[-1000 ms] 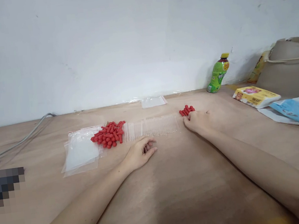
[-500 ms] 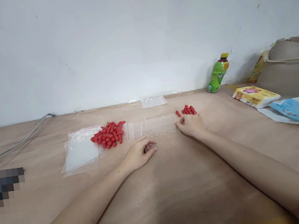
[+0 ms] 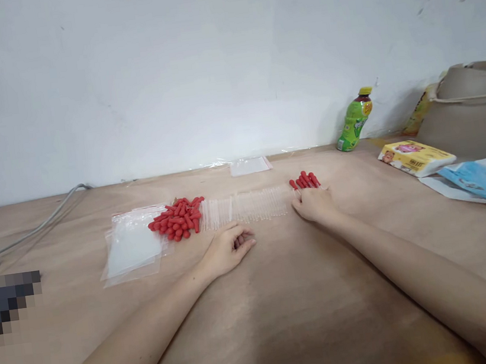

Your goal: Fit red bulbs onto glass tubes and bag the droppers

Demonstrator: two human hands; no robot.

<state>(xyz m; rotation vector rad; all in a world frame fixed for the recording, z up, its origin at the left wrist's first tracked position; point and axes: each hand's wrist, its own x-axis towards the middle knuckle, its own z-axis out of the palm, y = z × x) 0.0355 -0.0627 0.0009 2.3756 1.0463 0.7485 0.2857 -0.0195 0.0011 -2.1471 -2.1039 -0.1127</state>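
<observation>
Clear tubes (image 3: pixel 230 207) line the bench (image 3: pixel 262 299). Right of the tubes, the right hand (image 3: pixel 313 204) meets red-topped droppers (image 3: pixel 304 175), finger grip hidden; before the tubes, the left hand (image 3: pixel 226 251) rests, fingers loosely curled. Brushing knuckles might roll tubes askew.

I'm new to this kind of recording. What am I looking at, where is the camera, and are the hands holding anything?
There is no machine here: these are a person's two bare hands, seen by one camera worn on the head, looking forward and down. On the brown surface lie clear bags, a heap of red bulbs and a row of clear tubes. The left hand rests loosely curled in front of the row, with nothing visible in it. The right hand is at a small red-tipped group; whether it grips one is hidden. Farther right stands a green bottle.
</observation>
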